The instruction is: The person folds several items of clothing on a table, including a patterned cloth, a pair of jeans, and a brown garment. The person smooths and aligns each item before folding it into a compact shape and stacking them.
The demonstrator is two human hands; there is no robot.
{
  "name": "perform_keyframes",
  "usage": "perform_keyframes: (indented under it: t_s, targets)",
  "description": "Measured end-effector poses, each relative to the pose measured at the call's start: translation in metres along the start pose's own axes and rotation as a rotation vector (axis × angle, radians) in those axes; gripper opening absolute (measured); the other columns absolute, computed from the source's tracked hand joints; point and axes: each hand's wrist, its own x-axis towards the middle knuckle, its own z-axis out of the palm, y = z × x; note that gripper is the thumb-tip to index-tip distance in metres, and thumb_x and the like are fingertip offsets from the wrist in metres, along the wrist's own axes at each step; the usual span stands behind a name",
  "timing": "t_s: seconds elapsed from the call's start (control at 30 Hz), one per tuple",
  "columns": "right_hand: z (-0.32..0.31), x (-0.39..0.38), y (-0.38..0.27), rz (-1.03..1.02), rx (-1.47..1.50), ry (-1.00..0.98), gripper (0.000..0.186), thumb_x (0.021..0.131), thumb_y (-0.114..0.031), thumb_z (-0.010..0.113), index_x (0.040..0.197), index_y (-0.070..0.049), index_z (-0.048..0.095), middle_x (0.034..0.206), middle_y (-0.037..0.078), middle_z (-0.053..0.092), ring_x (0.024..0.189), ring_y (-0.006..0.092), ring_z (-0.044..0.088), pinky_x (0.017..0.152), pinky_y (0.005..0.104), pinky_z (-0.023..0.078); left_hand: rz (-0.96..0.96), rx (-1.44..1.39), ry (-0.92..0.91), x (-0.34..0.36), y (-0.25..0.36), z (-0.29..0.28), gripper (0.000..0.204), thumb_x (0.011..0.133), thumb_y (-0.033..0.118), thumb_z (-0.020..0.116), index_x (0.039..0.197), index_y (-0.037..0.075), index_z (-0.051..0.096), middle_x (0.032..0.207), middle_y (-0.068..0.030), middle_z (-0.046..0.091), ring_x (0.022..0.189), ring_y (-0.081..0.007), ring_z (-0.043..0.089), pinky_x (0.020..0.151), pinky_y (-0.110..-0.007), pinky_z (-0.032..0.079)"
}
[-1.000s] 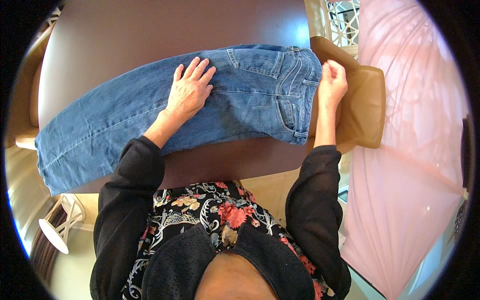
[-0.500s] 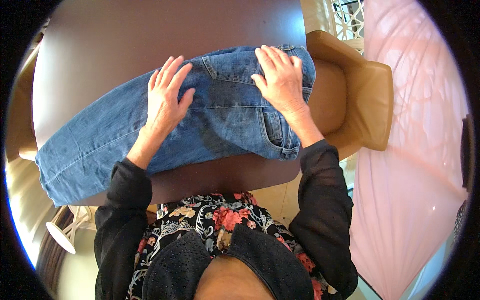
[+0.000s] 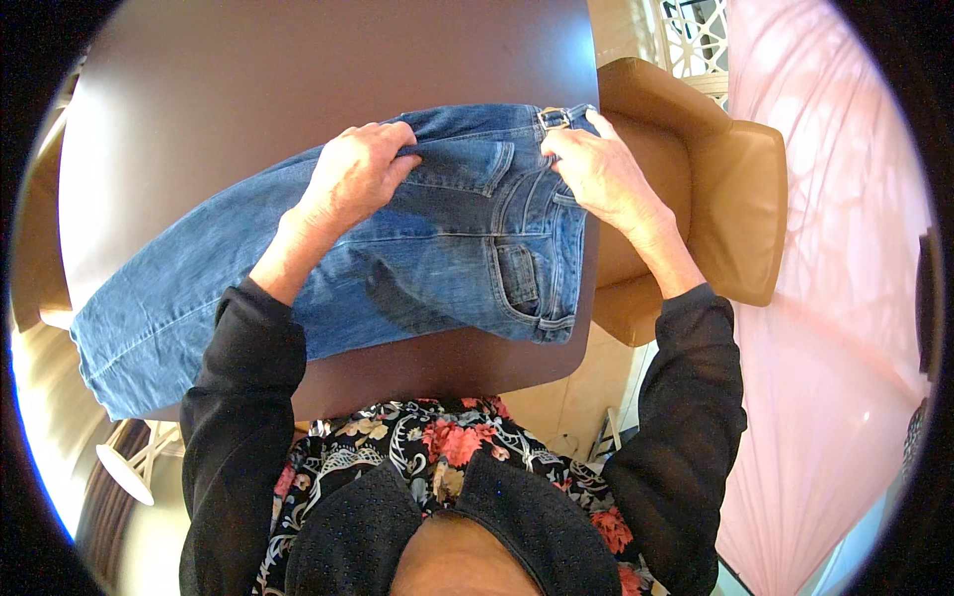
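Note:
A pair of folded blue jeans lies across the dark table, legs to the left and waistband at the right edge. My left hand is closed on the denim at the far side of the folded legs, its fingers curled into the cloth. At the waistband's far corner, my right hand pinches the fabric, next to a small buckle-like loop. A back pocket shows between my hands, and a front pocket faces up nearer to me. The undersides of the jeans are hidden.
The dark brown table has a rounded near right corner. A tan chair stands against its right side. Beyond the chair hangs or lies pale pink sheer cloth. A white lattice panel is at the far right, a white round-topped piece lower left.
Both hands have gone from lying flat on the jeans to gripping them. My right hand has moved right, to the waistband corner. The waist end has shifted slightly left and nearer, its top layer rumpled.

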Motion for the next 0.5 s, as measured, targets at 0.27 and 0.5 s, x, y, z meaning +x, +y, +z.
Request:
perform_keyframes:
  t_s: [0.27, 0.5]
  targets:
    - [0.016, 0.012, 0.016, 0.234, 0.077, 0.036, 0.013, 0.083, -0.021, 0.059, 0.09, -0.011, 0.058, 0.077, 0.012, 0.064, 0.077, 0.0312, 0.062, 0.066, 0.041, 0.048, -0.183, -0.032, 0.014, 0.001, -0.006, 0.007, 0.017, 0.083, 0.021, 0.062, 0.093, 0.007, 0.058, 0.076, -0.0173, 0.064, 0.073, -0.0355, 0.063, 0.062, -0.041, 0.049]
    - [0.049, 0.03, 0.034, 0.339, 0.125, 0.151, 0.021, 0.082, -0.031, 0.06, 0.082, -0.01, 0.061, 0.069, 0.013, 0.063, 0.07, 0.0324, 0.063, 0.062, 0.0417, 0.048, -0.257, -0.005, 0.051, 0.011, -0.025, 0.02, 0.019, 0.085, 0.028, 0.059, 0.09, 0.009, 0.059, 0.074, -0.0165, 0.064, 0.071, -0.0358, 0.063, 0.063, -0.043, 0.049]
